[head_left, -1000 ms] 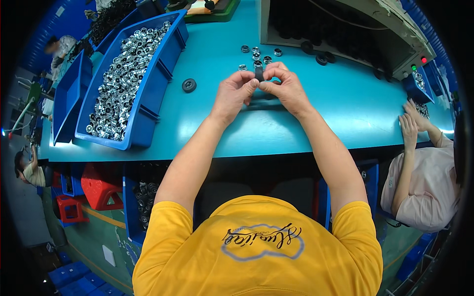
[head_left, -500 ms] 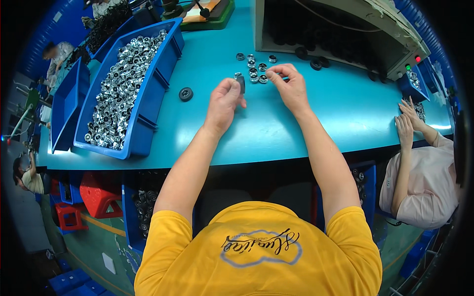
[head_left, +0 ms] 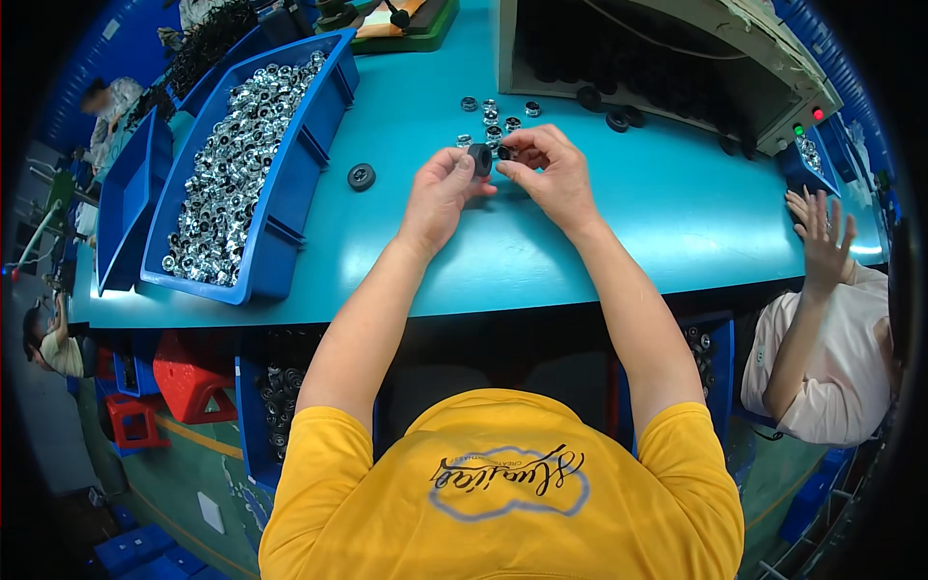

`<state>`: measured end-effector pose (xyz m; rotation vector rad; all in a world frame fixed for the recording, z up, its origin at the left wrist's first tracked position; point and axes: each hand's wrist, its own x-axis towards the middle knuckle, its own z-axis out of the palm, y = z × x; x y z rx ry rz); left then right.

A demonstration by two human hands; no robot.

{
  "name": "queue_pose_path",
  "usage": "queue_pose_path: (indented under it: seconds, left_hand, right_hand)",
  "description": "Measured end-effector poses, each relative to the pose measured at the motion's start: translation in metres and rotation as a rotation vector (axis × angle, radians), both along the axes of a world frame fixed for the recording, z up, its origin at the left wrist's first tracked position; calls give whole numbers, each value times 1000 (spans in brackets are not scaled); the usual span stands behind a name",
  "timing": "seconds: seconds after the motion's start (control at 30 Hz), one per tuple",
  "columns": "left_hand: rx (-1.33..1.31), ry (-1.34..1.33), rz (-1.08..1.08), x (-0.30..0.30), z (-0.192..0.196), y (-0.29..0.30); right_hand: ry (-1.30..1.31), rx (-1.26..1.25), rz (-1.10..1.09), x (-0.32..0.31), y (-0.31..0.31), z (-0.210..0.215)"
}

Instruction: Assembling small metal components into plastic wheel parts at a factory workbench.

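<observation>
Over the table, my left hand (head_left: 440, 193) pinches a small black tyre (head_left: 480, 159) between thumb and fingers, its open ring turned to the right. Close beside it, my right hand (head_left: 553, 179) grips a small wheel hub (head_left: 506, 153), dark in the middle and partly hidden by the fingers. Just beyond both hands several chrome wheel hubs (head_left: 491, 117) lie loose on the table. To the left of my left hand rests a wheel (head_left: 362, 177), a black tyre with a hub inside it.
A long blue bin (head_left: 275, 227) heaped with chrome hubs stands on the left of the teal table (head_left: 464, 280). At the back right is a metal box-like machine (head_left: 643, 106) with black tyres in and before it. A co-worker's hand (head_left: 824, 246) is at the far right.
My right hand has taken a hub from the loose group and brought it to the tyre. The tyre has turned in my left hand. The co-worker's hand has risen.
</observation>
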<state>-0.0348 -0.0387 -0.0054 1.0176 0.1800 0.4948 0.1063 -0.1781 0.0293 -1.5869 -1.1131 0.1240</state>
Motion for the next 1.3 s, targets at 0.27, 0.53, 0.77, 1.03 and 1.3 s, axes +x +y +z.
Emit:
queue_pose_path:
  seconds: [0.27,0.53,0.77,1.03,1.3]
  left_hand:
    - [60,56,44,2,4,-4]
    - [37,26,213,2,-7,4]
    - [25,33,171,1,-5,4]
    - [35,55,110,2,0,-2]
    - [89,66,34,2,-2,-4]
  right_hand:
    - [105,-30,54,3,3,-8]
    - [-259,-139,-27,5,4,-12]
    - [-190,-266,11,7,3,-15]
    - [11,15,113,-2,0,-3]
    - [265,-18,157,-6,-1,-4]
